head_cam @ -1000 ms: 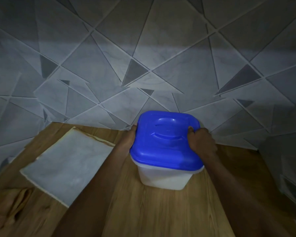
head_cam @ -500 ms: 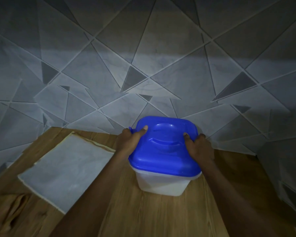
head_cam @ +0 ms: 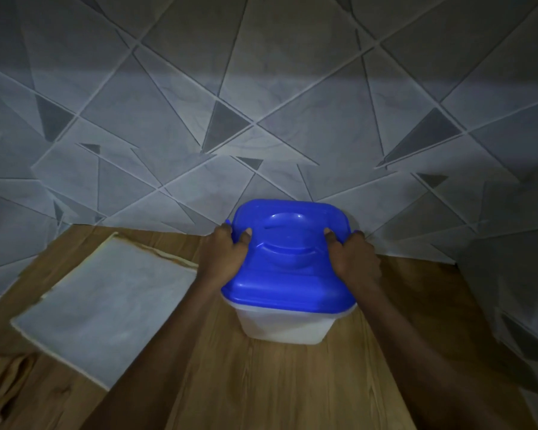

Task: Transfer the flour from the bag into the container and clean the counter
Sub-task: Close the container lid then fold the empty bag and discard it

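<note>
- Wood-grain counter (head_cam: 261, 383) against a grey wall (head_cam: 261, 103) tiled in triangles, dim light.
- Both hands clamp the blue lid (head_cam: 288, 259): left hand (head_cam: 227, 259) and right hand (head_cam: 353, 259) at its sides, thumbs on top.
- Versus a second ago, thumbs now over the lid edge, container (head_cam: 284, 325) nearer the wall.
- Flat grey bag (head_cam: 106, 305) lies left, apart.
- Tub translucent white, squarish with rounded corners.

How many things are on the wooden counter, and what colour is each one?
Blue: 1, the blue lid on the container, with the left hand and the right hand gripping its sides.
White: 2, the container and the flat sheet lying to its left.
Tan: 1, the crumpled cloth at the near left edge.
Total: 4 things.
</note>
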